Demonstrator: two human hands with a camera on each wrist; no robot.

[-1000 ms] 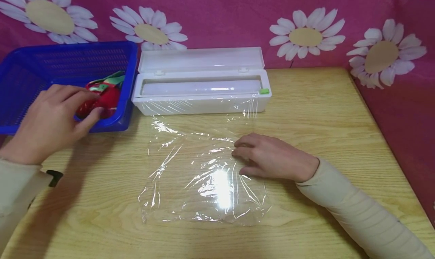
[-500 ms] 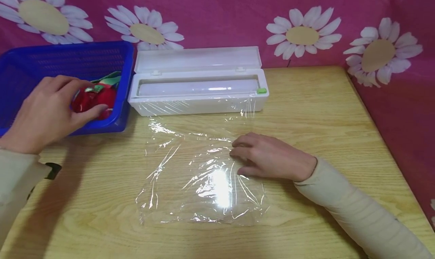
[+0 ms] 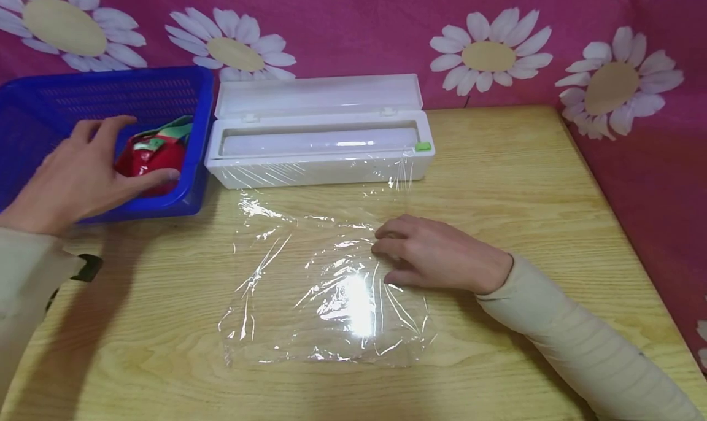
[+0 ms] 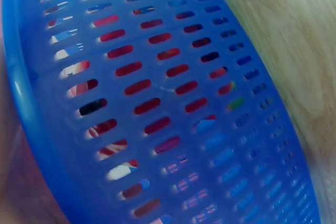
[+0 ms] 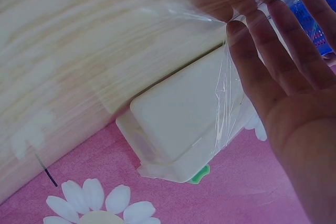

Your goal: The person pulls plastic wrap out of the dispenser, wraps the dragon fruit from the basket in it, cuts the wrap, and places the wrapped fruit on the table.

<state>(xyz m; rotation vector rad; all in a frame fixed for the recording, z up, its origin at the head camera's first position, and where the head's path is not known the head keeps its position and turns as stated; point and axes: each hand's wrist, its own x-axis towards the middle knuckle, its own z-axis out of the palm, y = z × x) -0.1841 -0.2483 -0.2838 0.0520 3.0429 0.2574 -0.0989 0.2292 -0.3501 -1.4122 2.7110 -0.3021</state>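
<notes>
Red packet (image 3: 148,163) sits in left hand's (image 3: 83,175) grip, inside basket (image 3: 33,111).

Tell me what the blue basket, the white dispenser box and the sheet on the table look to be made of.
Blue basket: moulded plastic, slightly glossy; rows of slots pierce its walls. White dispenser box: smooth, likely rigid plastic, with a translucent hinged lid standing open. Sheet: thin clear plastic film, shiny; it wrinkles, throws glare and shows the wood grain of the table through it.
</notes>
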